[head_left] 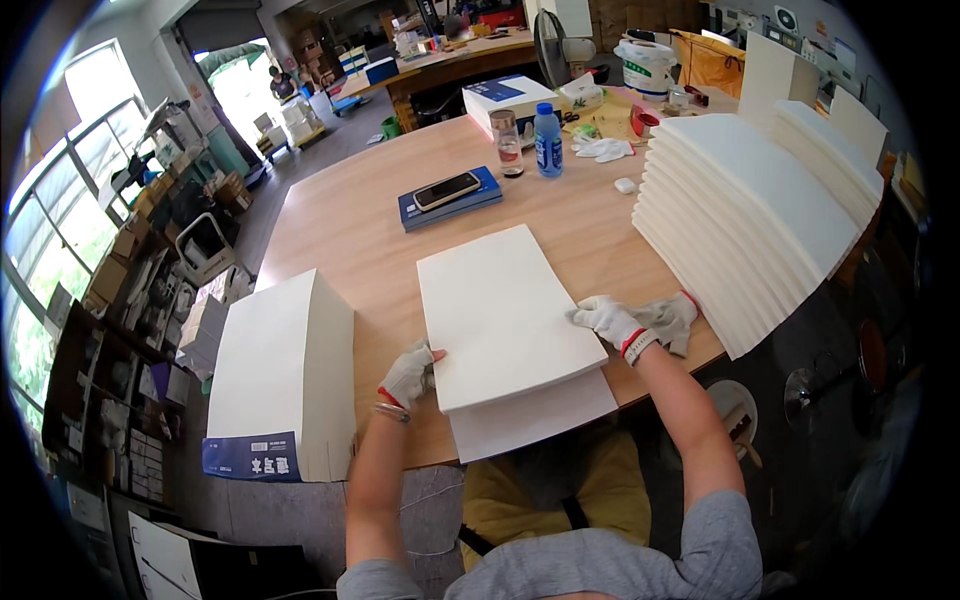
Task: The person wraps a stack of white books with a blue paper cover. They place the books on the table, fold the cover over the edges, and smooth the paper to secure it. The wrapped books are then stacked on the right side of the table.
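Right now we are seated at a round wooden table (340, 225) with a thin stack of white sheets (505, 315) lying flat in front of us, its near end hanging a little over the table's edge above our lap. The upper part of the stack sits slightly askew on a lower sheet (535, 420) that sticks out at the bottom. Our left hand (408, 375), in a white work glove with a red cuff, pinches the left edge of the stack, thumb on top and fingers tucked under. Our right hand (608, 320), gloved the same way, lies flat with fingers spread on the right edge of the top sheet, pressing down rather than gripping. Just beside that hand, a spare grey glove (672, 318) lies on the table.

To our right rises a tall fanned pile of white sheets (745, 220), and behind it a second pile (830, 150). To our left stands a thick block of white sheets (285, 375) with a blue label at its lower end, overhanging the table. Farther across we see a blue box (452, 205) with a phone (446, 190) on top, a clear jar (508, 143), a blue-labelled water bottle (547, 140), a pair of white gloves (605, 150) and a larger white and blue box (510, 100).
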Tool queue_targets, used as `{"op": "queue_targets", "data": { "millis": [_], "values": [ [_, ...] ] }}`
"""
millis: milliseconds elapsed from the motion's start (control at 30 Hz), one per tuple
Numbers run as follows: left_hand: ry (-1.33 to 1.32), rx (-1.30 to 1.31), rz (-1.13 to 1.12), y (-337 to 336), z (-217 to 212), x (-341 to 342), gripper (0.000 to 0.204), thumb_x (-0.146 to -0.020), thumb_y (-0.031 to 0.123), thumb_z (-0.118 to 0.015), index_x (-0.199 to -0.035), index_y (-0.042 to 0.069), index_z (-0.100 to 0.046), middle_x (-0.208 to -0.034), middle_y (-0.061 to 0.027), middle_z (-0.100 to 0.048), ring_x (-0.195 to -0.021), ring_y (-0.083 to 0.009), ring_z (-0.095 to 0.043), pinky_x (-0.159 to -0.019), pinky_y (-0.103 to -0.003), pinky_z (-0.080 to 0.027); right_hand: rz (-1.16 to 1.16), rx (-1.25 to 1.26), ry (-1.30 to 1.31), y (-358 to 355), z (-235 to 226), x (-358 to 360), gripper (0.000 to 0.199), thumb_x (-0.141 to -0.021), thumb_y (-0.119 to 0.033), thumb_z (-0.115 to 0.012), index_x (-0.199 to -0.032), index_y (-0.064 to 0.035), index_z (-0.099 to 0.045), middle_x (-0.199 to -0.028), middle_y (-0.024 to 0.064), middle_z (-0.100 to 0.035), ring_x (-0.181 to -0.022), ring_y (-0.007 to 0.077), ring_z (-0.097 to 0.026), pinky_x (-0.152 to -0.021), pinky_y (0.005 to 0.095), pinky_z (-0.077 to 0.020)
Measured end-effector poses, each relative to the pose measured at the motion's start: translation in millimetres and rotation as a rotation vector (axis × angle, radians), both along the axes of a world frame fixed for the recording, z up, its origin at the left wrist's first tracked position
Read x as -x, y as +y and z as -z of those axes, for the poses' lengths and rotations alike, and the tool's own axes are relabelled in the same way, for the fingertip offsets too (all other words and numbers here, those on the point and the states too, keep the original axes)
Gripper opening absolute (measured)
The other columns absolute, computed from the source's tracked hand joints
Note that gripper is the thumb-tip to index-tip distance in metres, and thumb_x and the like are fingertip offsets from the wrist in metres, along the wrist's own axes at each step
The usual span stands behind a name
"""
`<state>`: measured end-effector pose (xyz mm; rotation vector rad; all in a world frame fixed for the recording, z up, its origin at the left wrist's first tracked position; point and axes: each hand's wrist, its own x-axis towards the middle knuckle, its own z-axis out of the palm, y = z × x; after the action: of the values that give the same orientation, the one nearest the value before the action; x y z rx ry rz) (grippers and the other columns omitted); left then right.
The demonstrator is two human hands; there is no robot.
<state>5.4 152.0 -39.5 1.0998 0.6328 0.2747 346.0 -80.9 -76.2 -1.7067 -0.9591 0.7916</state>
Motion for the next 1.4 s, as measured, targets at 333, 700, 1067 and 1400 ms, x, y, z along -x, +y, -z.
{"op": "queue_targets", "data": {
  "millis": [333, 700, 1067, 1400],
  "values": [
    [0.259, -0.324, -0.101, -16, -26, 4, 0.031, -0.088, 0.022, -0.067, -0.107, -0.002, -0.061, -0.086, -0.0076, -0.067, -0.067, -0.0150, -0.065, -0.057, -0.029, -0.054, 0.074, 0.100, -0.076, 10, -25, 23, 0.040, -0.088, -0.034, -0.071, -0.107, 0.0020, -0.068, -0.094, 0.0071, -0.072, -0.084, 0.0140, -0.063, -0.077, 0.0297, -0.0493],
    [0.476, -1.244, -0.157, -140, -25, 73, 0.053, -0.073, 0.014, -0.077, -0.121, 0.001, -0.058, -0.120, -0.0202, -0.060, -0.114, -0.0354, -0.055, -0.096, -0.043, -0.045, -0.018, 0.068, -0.122, 1, -48, 25, 0.046, -0.090, -0.037, -0.069, -0.113, 0.0030, -0.066, -0.100, 0.0095, -0.072, -0.091, 0.0152, -0.064, -0.082, 0.0294, -0.0494],
    [0.422, -1.159, -0.241, -146, -4, 75, 0.063, -0.066, 0.007, -0.081, -0.124, 0.000, -0.057, -0.126, -0.0190, -0.058, -0.121, -0.0346, -0.051, -0.103, -0.042, -0.040, -0.004, 0.132, -0.239, 5, -36, 20, 0.054, -0.089, -0.043, -0.066, -0.121, 0.0016, -0.063, -0.117, 0.0176, -0.068, -0.107, 0.0240, -0.064, -0.091, 0.0325, -0.0481],
    [0.457, -1.178, -0.247, -146, -1, 76, 0.063, -0.066, 0.008, -0.081, -0.124, 0.001, -0.058, -0.129, -0.0192, -0.057, -0.123, -0.0348, -0.051, -0.104, -0.042, -0.041, -0.018, 0.149, -0.243, 5, -32, 22, 0.056, -0.090, -0.042, -0.066, -0.122, 0.0034, -0.060, -0.119, 0.0180, -0.066, -0.110, 0.0271, -0.063, -0.093, 0.0327, -0.0481]
  ]
}}
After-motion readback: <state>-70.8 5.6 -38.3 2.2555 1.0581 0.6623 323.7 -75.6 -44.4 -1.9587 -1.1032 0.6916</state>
